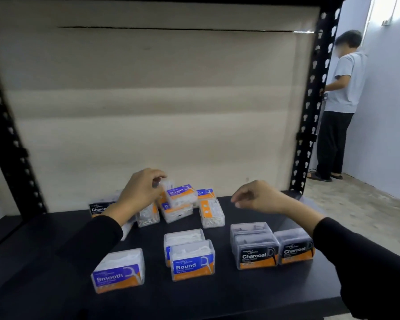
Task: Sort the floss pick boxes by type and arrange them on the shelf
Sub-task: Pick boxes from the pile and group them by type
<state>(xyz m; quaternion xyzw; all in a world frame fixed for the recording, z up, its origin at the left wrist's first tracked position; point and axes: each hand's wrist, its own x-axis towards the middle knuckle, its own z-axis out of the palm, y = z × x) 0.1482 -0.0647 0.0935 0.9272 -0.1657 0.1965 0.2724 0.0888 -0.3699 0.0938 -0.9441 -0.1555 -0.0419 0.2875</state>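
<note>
My left hand point(141, 191) curls at the tilted, clear plastic, blue-labelled Smooth box point(181, 195); I can't tell if it grips. My right hand point(257, 197), just beside, hangs loose and empty

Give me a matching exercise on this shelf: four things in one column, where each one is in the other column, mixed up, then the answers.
Things:
1. nearest Smooth box
2. nearest Round box
3. nearest Charcoal boxes
4. right hand

Places:
A. front right of the shelf
B. in the air, holding nothing
C. front left, standing alone
D. front middle, with another box right behind it

Pairs: 1-C, 2-D, 3-A, 4-B
</note>
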